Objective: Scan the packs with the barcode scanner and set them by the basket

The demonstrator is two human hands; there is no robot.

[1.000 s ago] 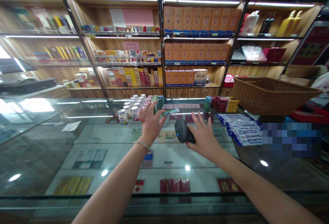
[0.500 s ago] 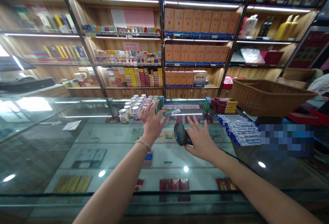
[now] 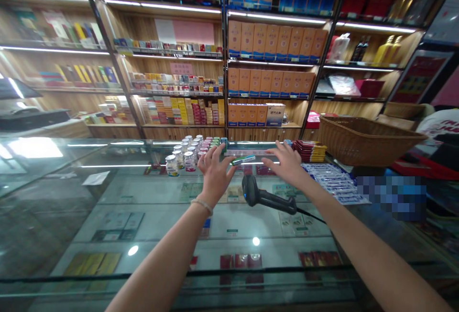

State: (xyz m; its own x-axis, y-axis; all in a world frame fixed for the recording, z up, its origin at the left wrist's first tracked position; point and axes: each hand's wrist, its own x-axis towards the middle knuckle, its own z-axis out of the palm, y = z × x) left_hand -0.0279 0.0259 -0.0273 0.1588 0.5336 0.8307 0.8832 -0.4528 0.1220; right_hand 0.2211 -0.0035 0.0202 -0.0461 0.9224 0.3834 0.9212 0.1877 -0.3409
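My left hand [image 3: 216,173] pinches one end of a slim green stick pack [image 3: 243,160], printed with pale markings, above the glass counter. To its left stand rows of small round jars [image 3: 189,160] with white lids, along with pink and green ones. A black barcode scanner [image 3: 268,198] lies on the glass between my forearms, its cable running to the right. My right hand [image 3: 289,166] is open over the counter with fingers apart, beyond the scanner and not touching it. Its fingers partly cover an upright teal pack [image 3: 288,142].
Stacked red and yellow packets [image 3: 309,151] and a pile of blue-white wrapped sticks [image 3: 333,183] lie on the right. Behind them stands a wicker basket [image 3: 369,140]. Shelves of orange boxes [image 3: 268,82] line the back wall. A white paper [image 3: 96,178] lies on the left.
My right hand has let go of the scanner and moved away towards the back of the counter. The scanner now lies on the glass. My left hand keeps the green stick pack.
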